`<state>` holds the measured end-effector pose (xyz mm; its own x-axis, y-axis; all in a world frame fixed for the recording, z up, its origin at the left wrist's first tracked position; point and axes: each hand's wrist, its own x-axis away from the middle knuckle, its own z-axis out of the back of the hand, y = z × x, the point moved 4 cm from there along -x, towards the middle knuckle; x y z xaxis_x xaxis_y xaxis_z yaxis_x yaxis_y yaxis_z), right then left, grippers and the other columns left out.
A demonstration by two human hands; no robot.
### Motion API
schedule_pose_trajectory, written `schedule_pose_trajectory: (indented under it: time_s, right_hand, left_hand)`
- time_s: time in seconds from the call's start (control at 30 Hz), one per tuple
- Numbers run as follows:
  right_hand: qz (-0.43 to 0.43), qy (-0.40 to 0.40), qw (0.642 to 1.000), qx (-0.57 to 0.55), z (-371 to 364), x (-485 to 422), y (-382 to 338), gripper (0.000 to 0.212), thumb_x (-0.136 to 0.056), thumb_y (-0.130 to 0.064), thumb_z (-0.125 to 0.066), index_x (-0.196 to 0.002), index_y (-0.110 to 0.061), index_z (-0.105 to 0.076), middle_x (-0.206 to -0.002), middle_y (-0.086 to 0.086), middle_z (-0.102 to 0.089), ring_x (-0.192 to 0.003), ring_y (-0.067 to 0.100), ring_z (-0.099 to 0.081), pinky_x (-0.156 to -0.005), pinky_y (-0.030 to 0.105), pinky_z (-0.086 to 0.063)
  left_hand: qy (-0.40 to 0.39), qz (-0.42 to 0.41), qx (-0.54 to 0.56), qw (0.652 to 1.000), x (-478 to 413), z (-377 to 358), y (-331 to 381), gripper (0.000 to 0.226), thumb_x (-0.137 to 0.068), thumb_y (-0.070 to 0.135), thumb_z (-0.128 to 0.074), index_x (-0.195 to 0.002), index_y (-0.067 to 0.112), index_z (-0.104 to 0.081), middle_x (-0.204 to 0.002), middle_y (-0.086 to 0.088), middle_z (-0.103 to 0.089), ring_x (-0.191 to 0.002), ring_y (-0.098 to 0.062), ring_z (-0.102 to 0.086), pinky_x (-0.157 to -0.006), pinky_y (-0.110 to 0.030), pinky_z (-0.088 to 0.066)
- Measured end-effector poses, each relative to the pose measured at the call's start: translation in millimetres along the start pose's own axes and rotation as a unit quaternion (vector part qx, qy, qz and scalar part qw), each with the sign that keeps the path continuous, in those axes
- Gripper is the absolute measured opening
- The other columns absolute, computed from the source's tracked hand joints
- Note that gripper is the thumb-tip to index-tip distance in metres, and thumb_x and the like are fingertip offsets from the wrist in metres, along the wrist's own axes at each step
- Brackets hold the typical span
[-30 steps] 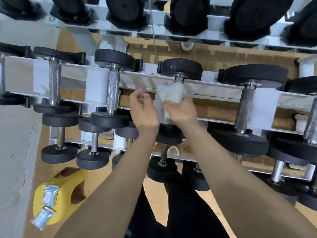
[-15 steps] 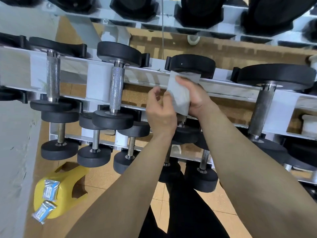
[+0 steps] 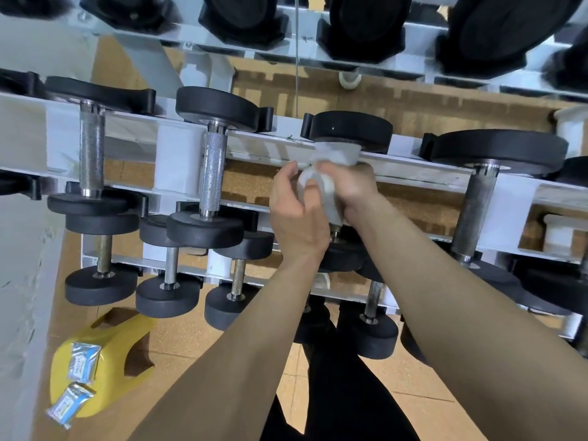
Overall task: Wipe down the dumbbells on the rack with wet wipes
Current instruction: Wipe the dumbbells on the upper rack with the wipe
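left grip (image 3: 296, 218) closed onto wipe (image 3: 329, 195), wipe bunched upward

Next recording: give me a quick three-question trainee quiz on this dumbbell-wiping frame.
1. True or false: the white wet wipe is wrapped round the handle of a black round-headed dumbbell on the white metal rack.
2. How many silver-blue foil sachets lie on the yellow plastic stand? A one, B two, C four.
3. Short answer: does the left hand, the right hand, or both hold the wipe?
Key: 1 true; 2 B; 3 both.
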<state>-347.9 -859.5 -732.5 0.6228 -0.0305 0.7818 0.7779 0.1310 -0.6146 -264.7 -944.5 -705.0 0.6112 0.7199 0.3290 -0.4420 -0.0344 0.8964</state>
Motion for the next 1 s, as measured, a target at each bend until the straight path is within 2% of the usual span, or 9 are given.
schedule_pose_trajectory:
  time_s: [0.07, 0.17, 0.23, 0.33, 0.43, 0.6, 0.77, 0.83, 1.0]
  right_hand:
    - [-0.011, -0.064, 0.997, -0.046, -1, -9, -10, 0.026, -0.080, -0.022, -0.082, -0.100, -0.008, -0.073, -0.090, 0.008, -0.078, -0.087, 0.026, -0.075, -0.088, 0.045, -0.061]
    - [-0.058, -0.183, 0.973, -0.125, 1, -4, 4, 0.028, -0.090, -0.026, -0.074, -0.109, -0.007, -0.071, -0.096, 0.013, -0.076, -0.088, 0.026, -0.073, -0.080, 0.039, -0.060]
    - [-0.044, -0.206, 0.975, -0.065, 5, 6, 20, 0.035, -0.087, -0.023, -0.077, -0.115, -0.005, -0.069, -0.100, 0.012, -0.077, -0.093, 0.024, -0.074, -0.080, 0.037, -0.060]
    - [0.030, -0.109, 0.979, 0.167, 12, 22, 27, 0.023, -0.081, -0.026, -0.082, -0.098, -0.012, -0.074, -0.086, 0.001, -0.077, -0.078, 0.011, -0.073, -0.062, 0.021, -0.055]
    - [0.067, -0.006, 0.957, 0.283, 9, 21, 22, 0.023, -0.080, -0.034, -0.079, -0.090, -0.015, -0.072, -0.084, 0.000, -0.074, -0.077, 0.016, -0.069, -0.055, 0.024, -0.046]
    - [0.033, 0.085, 0.995, 0.025, -3, 4, -7, 0.035, -0.078, -0.027, -0.084, -0.103, -0.011, -0.067, -0.101, 0.004, -0.072, -0.095, 0.023, -0.069, -0.085, 0.033, -0.057]
    - [-0.034, -0.122, 0.987, -0.098, 3, 9, 15, 0.038, -0.088, -0.026, -0.077, -0.116, -0.003, -0.068, -0.109, 0.015, -0.076, -0.102, 0.031, -0.073, -0.088, 0.042, -0.061]
    - [-0.025, -0.180, 0.983, -0.036, 7, 16, 27, 0.039, -0.086, -0.021, -0.078, -0.118, -0.002, -0.069, -0.109, 0.015, -0.076, -0.104, 0.029, -0.073, -0.091, 0.042, -0.060]
    - [0.070, -0.119, 0.959, 0.247, 21, 25, 20, 0.030, -0.077, -0.031, -0.083, -0.101, -0.015, -0.075, -0.096, 0.001, -0.076, -0.090, 0.017, -0.070, -0.080, 0.034, -0.057]
  left_hand:
    - [0.001, 0.004, 0.002, 1.000, 0, 0, 0, 0.044, -0.088, 0.035, -0.051, -0.129, 0.021, -0.060, -0.123, 0.008, -0.063, -0.114, -0.009, -0.057, -0.100, -0.038, -0.048]
    - [0.006, 0.008, 0.002, 1.000, -1, 0, -1, 0.045, -0.088, 0.035, -0.050, -0.129, 0.019, -0.059, -0.123, 0.006, -0.063, -0.114, -0.010, -0.057, -0.100, -0.039, -0.048]
    - [0.005, 0.011, 0.003, 1.000, -2, 0, -1, 0.044, -0.089, 0.034, -0.049, -0.129, 0.018, -0.059, -0.124, 0.005, -0.063, -0.115, -0.010, -0.056, -0.102, -0.038, -0.047]
    - [-0.002, 0.013, 0.006, 1.000, -2, -1, -1, 0.044, -0.089, 0.033, -0.048, -0.128, 0.018, -0.059, -0.122, 0.006, -0.062, -0.113, -0.006, -0.055, -0.101, -0.031, -0.046]
    - [-0.006, 0.015, 0.008, 1.000, -3, -2, -2, 0.043, -0.089, 0.033, -0.048, -0.128, 0.019, -0.059, -0.122, 0.007, -0.061, -0.112, -0.004, -0.054, -0.098, -0.028, -0.045]
    - [-0.008, 0.015, 0.003, 1.000, -2, -1, -5, 0.037, -0.088, 0.031, -0.049, -0.122, 0.021, -0.059, -0.118, 0.005, -0.061, -0.111, -0.012, -0.056, -0.093, -0.033, -0.048]
    - [-0.003, 0.016, 0.002, 1.000, -2, 0, -2, 0.035, -0.088, 0.034, -0.049, -0.118, 0.021, -0.060, -0.113, 0.003, -0.063, -0.106, -0.013, -0.057, -0.091, -0.032, -0.048]
    - [-0.004, 0.009, -0.004, 1.000, -1, 1, -1, 0.037, -0.089, 0.035, -0.048, -0.119, 0.018, -0.060, -0.114, 0.002, -0.064, -0.107, -0.015, -0.058, -0.092, -0.032, -0.047]
    - [-0.009, -0.057, -0.050, 0.997, 3, 2, 2, 0.036, -0.094, 0.033, -0.046, -0.118, 0.009, -0.059, -0.109, -0.004, -0.063, -0.104, -0.022, -0.059, -0.094, -0.045, -0.048]
